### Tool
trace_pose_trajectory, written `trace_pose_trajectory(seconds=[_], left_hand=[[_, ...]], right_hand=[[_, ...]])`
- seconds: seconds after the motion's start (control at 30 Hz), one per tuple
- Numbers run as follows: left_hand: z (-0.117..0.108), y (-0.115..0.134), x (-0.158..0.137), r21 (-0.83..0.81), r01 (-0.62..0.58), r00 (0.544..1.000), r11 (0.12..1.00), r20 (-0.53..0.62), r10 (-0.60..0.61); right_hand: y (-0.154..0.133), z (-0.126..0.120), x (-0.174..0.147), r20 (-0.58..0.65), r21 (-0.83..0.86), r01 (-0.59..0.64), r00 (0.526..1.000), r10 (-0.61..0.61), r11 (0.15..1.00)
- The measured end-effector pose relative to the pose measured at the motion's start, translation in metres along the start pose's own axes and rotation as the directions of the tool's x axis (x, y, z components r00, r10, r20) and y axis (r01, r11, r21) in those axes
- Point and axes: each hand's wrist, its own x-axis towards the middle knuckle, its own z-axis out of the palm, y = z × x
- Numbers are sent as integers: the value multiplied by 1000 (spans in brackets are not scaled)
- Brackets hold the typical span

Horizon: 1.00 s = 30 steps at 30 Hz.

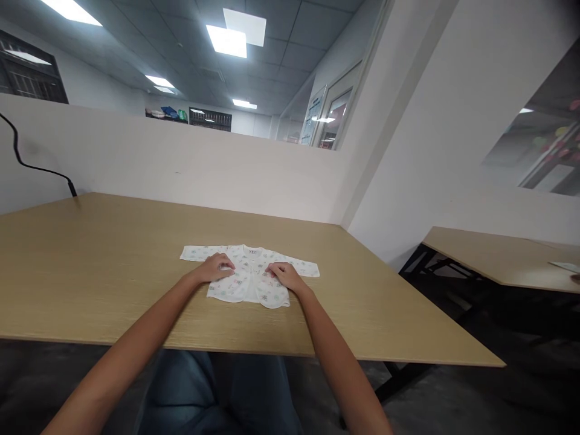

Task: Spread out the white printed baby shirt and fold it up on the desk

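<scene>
A small white baby shirt with a pale scattered print lies spread on the table, its sleeves stretched out to both sides and its neck facing away from me. Its front looks parted down the middle. My left hand rests on the left front panel, thumb and fingers apart with a gap between them. On the right front panel, my right hand has its fingers bent together at the cloth near the front opening. The fabric under both palms is hidden.
The light wooden table meets a low white partition at its far side. A black cable hangs down at the far left. Another table stands to the right, with part of a person's hand at its edge.
</scene>
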Motion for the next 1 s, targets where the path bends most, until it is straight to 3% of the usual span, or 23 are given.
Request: trace_pose_trajectory(seconds=[0.1,0.37,1.0], left_hand=[[-1,2,0,-16,-4,1000,1000,5,4],[0,0,1,-14,5,1000,1000,2,-5],[0,2,1,-23,74,997,997,3,-74]], right_hand=[[3,1,1,0,10,-25,1000,25,1000],[3,-1,-1,39,52,72,996,-74,996],[2,0,0,20,24,19,1000,-19,1000]])
